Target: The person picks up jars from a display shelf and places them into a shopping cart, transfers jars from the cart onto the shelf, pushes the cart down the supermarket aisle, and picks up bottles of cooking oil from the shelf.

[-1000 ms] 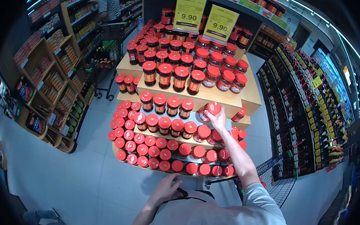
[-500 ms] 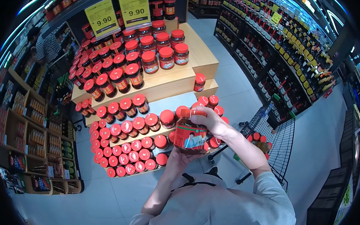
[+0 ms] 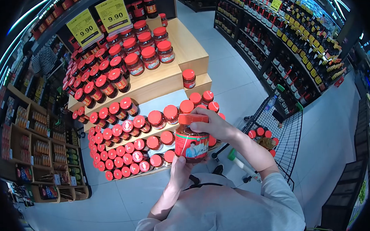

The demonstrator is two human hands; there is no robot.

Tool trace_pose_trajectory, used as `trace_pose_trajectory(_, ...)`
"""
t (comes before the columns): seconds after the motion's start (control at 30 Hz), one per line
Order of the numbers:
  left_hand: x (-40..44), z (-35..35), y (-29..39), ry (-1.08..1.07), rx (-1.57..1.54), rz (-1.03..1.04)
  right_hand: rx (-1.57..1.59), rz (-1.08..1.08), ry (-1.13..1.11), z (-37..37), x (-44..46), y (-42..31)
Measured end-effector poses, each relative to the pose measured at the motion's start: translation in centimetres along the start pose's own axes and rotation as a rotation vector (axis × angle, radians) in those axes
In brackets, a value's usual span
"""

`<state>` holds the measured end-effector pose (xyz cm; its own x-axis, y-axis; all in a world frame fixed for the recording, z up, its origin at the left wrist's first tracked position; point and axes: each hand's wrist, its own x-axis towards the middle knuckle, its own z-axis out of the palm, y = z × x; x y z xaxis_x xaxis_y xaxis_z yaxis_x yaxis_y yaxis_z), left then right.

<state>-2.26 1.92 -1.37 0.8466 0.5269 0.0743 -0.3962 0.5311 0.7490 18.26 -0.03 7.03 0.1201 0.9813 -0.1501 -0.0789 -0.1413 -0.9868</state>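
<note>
Between my two hands is a glass jar with a red lid and a red label with a blue-and-white picture. My left hand supports it from below, thumb up against the label. From the right, my right hand grips the jar at its red lid, fingers wrapped over the top. The jar stands nearly upright, close in front of my body. Just beyond it, rows of red-lidded jars stand on the stepped wooden display.
Yellow price signs reading 9.90 rise above the display. A wire shopping cart holding several red-lidded jars stands at my right. Bottle shelves run along the far right, and a packet shelf stands left. A person in stripes is at the upper left.
The jar has turned more upright, so its label faces me more fully. My left hand has shifted slightly left, its thumb now showing on the label. The view has swung slightly right.
</note>
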Motion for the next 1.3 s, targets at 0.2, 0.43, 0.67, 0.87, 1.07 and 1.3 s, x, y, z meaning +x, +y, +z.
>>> trace_pose_trajectory(0.2,0.4,3.9,0.5,0.147,0.209,0.048,0.184,-0.057,-0.175,-2.3,-0.4,1.4)
trace_pose_trajectory(0.43,0.4,3.0,-1.7,0.222,0.251,0.095,0.227,-0.072,-0.187,-3.1,-0.6,2.1)
trace_pose_trajectory(0.67,0.9,3.8,-0.3,0.223,0.082,-0.051,0.027,-0.011,-0.087,-2.7,-1.3,1.2)
trace_pose_trajectory(0.87,1.5,3.0,0.3,-0.098,-0.936,-0.39,0.239,-0.198,-0.236,-2.7,-0.7,1.6)
trace_pose_trajectory(1.07,1.6,2.8,0.3,-0.053,-0.906,-0.535,0.212,-0.156,-0.071,-1.6,-1.2,0.4)
trace_pose_trajectory(1.3,1.2,2.5,0.2,0.047,-0.235,-0.23,0.047,-0.09,0.082,-1.5,-1.0,-0.5)
